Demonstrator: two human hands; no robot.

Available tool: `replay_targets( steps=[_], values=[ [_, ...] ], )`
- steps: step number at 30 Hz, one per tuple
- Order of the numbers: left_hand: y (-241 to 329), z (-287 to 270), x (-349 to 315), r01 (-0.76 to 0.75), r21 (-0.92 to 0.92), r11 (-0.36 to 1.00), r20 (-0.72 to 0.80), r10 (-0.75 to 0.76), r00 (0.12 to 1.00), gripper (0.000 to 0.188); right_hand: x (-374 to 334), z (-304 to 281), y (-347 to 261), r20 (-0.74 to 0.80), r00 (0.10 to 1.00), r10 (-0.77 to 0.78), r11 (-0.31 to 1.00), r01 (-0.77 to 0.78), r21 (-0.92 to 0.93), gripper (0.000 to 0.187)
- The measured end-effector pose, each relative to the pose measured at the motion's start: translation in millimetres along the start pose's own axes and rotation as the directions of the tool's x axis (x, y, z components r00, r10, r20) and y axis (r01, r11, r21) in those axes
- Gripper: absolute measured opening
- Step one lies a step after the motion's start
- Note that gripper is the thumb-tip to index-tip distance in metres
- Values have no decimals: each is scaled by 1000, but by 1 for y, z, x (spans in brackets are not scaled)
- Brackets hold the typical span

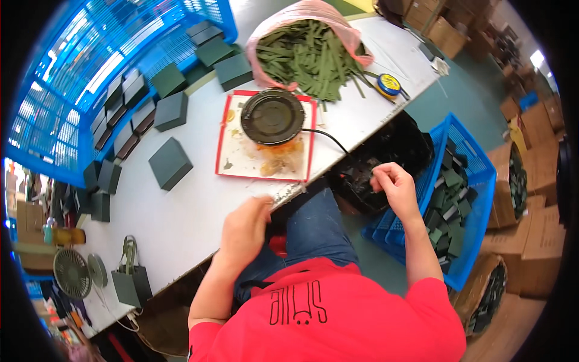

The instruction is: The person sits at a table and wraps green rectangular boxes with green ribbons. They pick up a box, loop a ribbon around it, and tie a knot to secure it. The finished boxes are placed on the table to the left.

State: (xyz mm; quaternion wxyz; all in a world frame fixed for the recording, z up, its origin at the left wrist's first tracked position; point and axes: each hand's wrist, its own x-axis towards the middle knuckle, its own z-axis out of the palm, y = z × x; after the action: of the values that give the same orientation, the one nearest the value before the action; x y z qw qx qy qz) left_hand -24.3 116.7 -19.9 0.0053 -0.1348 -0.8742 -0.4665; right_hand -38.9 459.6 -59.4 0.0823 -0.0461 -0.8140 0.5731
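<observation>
Fingers of my right hand [395, 181] pinched something small above the black bag [386, 157]; my left hand [247, 226] curled shut at the table edge [181, 241].

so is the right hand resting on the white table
No, the right hand is off the table, raised over a black bag beside the blue crate.

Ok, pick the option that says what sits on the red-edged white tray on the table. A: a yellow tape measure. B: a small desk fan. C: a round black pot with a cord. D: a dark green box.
C: the round black pot stands on the red-edged tray, its black cord running off toward the table edge.
</observation>
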Motion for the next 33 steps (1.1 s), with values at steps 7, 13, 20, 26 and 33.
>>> replay_targets(
  steps=[7, 13, 20, 26, 33],
  values=[
    [-75, -93, 15, 85, 561, 824, -432, 204, 879, 39, 43, 6, -24, -81, 977, 196, 968, -205, -143, 12],
    [-120, -110, 22, 252, 570, 782, -303, -85, 949, 69, 127, 7, 10, -131, 977, -170, 940, 121, -319, 19],
    [-69, -99, -21, 239, 569, 787, -229, -127, 965, 64, 204, 25, 14, 11, 911, -413, 803, 370, -467, 24],
    [-73, -106, -39, 262, 283, 922, -250, -193, 949, 70, 268, 56, 18, -12, 822, -569, 650, 441, -619, 26],
    [-111, -119, -51, 139, 387, 911, -109, -105, 989, 81, 288, 71, 31, -199, 973, -114, 859, -4, -513, 30]
  ],
)
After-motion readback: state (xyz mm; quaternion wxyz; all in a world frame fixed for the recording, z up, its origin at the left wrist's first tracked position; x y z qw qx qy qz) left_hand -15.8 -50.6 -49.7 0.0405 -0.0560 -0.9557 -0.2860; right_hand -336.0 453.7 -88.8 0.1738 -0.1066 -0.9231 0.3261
